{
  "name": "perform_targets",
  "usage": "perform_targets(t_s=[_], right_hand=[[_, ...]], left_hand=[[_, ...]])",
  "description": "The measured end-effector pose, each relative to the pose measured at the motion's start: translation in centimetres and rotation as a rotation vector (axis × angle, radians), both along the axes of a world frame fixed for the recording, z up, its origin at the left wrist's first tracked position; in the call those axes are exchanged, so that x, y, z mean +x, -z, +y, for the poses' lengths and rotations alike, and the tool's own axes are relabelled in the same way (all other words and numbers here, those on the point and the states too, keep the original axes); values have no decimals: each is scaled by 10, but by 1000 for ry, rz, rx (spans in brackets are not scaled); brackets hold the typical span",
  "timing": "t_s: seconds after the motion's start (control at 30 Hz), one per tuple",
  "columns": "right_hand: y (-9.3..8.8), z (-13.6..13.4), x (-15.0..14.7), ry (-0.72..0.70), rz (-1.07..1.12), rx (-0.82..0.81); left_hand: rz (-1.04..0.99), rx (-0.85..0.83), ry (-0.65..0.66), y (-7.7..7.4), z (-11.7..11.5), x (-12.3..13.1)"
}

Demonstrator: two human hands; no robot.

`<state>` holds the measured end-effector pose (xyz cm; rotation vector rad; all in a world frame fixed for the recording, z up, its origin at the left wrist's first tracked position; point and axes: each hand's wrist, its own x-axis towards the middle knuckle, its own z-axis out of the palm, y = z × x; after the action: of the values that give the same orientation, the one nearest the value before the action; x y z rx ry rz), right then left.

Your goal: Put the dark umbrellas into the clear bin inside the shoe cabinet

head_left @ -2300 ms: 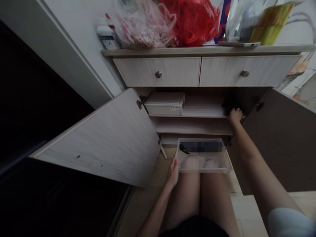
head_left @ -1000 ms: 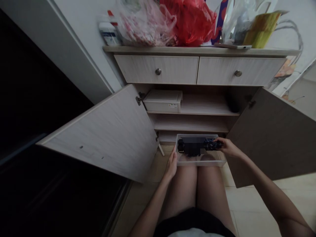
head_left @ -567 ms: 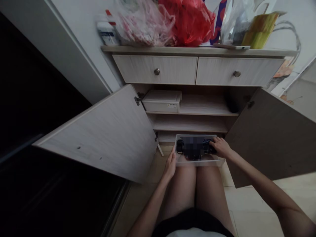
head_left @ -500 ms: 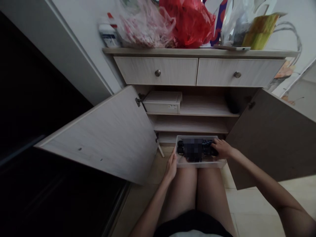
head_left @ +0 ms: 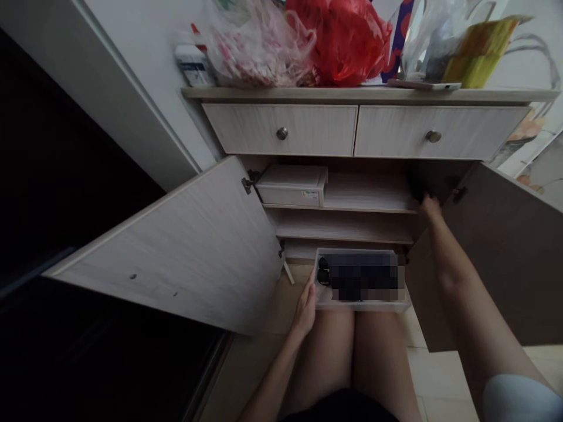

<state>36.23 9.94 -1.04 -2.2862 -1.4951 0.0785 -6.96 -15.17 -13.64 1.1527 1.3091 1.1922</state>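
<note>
A clear plastic box (head_left: 360, 306) rests across my thighs in the head view. Inside it lie a pair of sunglasses (head_left: 324, 271) at the left end and dark items, blurred out by pixelation. My left hand (head_left: 307, 306) grips the box's left side, fingers against its wall. Up at the right end of the cabinet's upper shelf (head_left: 369, 190), my right hand (head_left: 430, 208) reaches to a dark object (head_left: 417, 184) in the shadow. Its fingers merge with the dark, so whether they hold the object is unclear.
Both cabinet doors, left (head_left: 176, 252) and right (head_left: 497, 264), stand swung out around my legs. A white drawer box (head_left: 292, 184) sits at the shelf's left. On the cabinet top are a red plastic bag (head_left: 347, 44), a pinkish bag (head_left: 259, 53), a bottle (head_left: 193, 64) and a yellow bag (head_left: 479, 55).
My right hand has left the items in the plastic box and moved up to the dark object on the upper shelf. The left hand keeps its hold on the box.
</note>
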Motion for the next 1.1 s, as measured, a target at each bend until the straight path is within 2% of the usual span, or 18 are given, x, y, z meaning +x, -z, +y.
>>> perform_targets(t_s=[0.1,0.2,0.33,0.43,0.5,0.57,0.63,0.7,0.87,0.97,1.1], right_hand=[[10,1,-2,57,23,-29],[15,-6,-10,54,3,115],[11,-14,-15,129,91,253],[6,-21,-19,186,295,456],[5,-32,-23,199,527,567],[8,-54,-30,175,791,607],[15,-85,-37,81,992,571],[21,-123,-41,-59,1071,465],[24,-207,-45,-348,984,219],[20,-233,-50,-543,886,98],[22,-245,-61,-697,858,-95]], left_hand=[[9,-13,6,1,0,-1],[11,-1,6,-1,0,-2],[25,-8,12,-8,-1,-1],[34,-16,4,-12,-2,0],[36,-8,-3,-12,-2,0],[32,-13,-5,-11,-2,0],[23,-28,0,-10,-1,-1],[20,-34,6,-9,-1,0],[21,5,16,-8,-2,1],[23,73,-8,-7,0,2],[47,127,4,-3,2,2]])
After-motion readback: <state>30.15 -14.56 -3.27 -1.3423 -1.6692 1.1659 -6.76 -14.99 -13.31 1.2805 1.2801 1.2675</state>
